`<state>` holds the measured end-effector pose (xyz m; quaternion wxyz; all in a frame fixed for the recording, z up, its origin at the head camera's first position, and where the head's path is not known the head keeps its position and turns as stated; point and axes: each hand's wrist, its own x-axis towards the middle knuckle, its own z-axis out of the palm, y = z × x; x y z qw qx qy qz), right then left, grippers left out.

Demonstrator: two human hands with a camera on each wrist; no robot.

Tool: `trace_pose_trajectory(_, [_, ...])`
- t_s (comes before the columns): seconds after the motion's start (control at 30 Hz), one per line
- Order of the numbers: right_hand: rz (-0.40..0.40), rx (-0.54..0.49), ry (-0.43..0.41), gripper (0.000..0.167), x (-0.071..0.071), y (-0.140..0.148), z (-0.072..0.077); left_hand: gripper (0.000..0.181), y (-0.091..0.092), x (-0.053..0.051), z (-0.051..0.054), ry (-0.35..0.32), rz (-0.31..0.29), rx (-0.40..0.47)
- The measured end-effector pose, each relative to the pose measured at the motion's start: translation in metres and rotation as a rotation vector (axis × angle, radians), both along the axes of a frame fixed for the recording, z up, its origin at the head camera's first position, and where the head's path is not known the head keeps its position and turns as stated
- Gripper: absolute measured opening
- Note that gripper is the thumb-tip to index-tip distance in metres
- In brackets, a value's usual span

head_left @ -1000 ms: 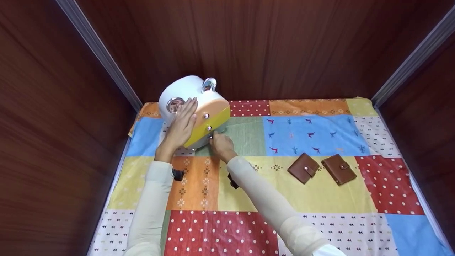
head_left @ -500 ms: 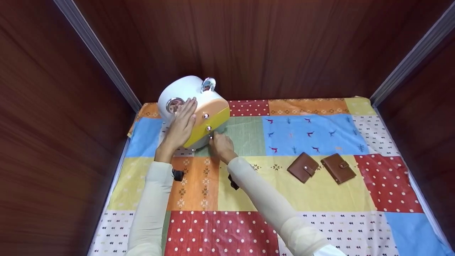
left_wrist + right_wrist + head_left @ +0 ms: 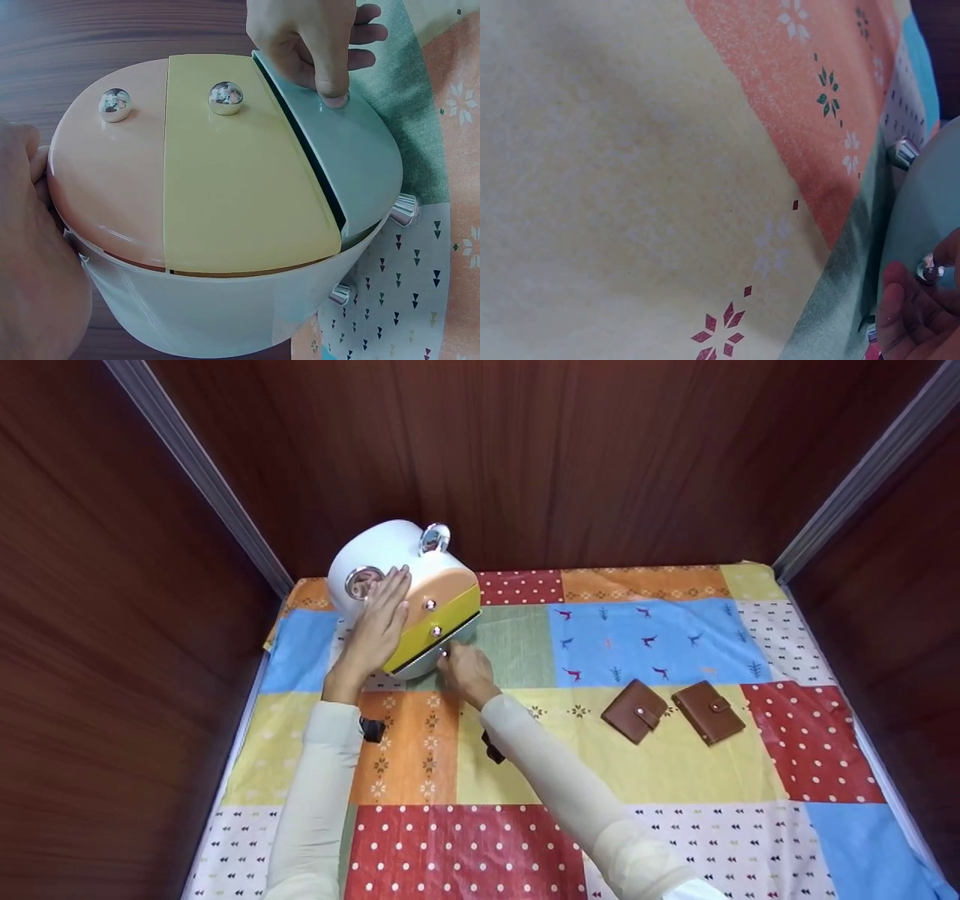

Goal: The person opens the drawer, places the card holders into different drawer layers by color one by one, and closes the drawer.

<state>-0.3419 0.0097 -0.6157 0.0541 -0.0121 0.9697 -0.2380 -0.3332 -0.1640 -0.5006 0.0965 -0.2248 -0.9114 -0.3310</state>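
Note:
A white rounded drawer box with silver fittings stands at the back left of the cloth. Its front has a peach drawer, a yellow drawer and a pale green drawer, each with a round silver knob. My left hand lies with straight fingers along the white side of the box. With thumb and fingers, my right hand pinches the knob of the green bottom drawer. A narrow dark gap separates that drawer from the yellow one; its inside is hidden.
Two brown snap-strap wallets, a left wallet and a right wallet, lie apart on the patchwork cloth. Dark wood panels rise behind and at both sides.
The green bottom drawer has come slightly out towards me, and a dark gap now shows along its upper edge. My left hand stays on the box; the wallets keep their places.

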Motion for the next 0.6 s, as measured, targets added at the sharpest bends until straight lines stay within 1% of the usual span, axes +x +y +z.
trace_pose_trajectory(0.13, [0.012,0.014,0.025,0.028,0.003,0.003,0.0,0.053,-0.001,-0.001,-0.001,-0.001,-0.007,0.008])
trace_pose_trajectory(0.27, [0.025,0.013,0.049,0.026,0.006,0.006,-0.002,0.053,-0.001,-0.001,-0.002,0.007,-0.004,0.008])
trace_pose_trajectory(0.4, [0.03,0.005,0.048,0.026,0.009,0.009,-0.002,0.054,-0.001,-0.002,-0.001,0.006,0.006,0.0])
trace_pose_trajectory(0.6, [0.029,-0.007,0.044,0.028,0.013,0.015,-0.002,0.054,0.001,-0.002,-0.001,0.008,0.002,0.001])
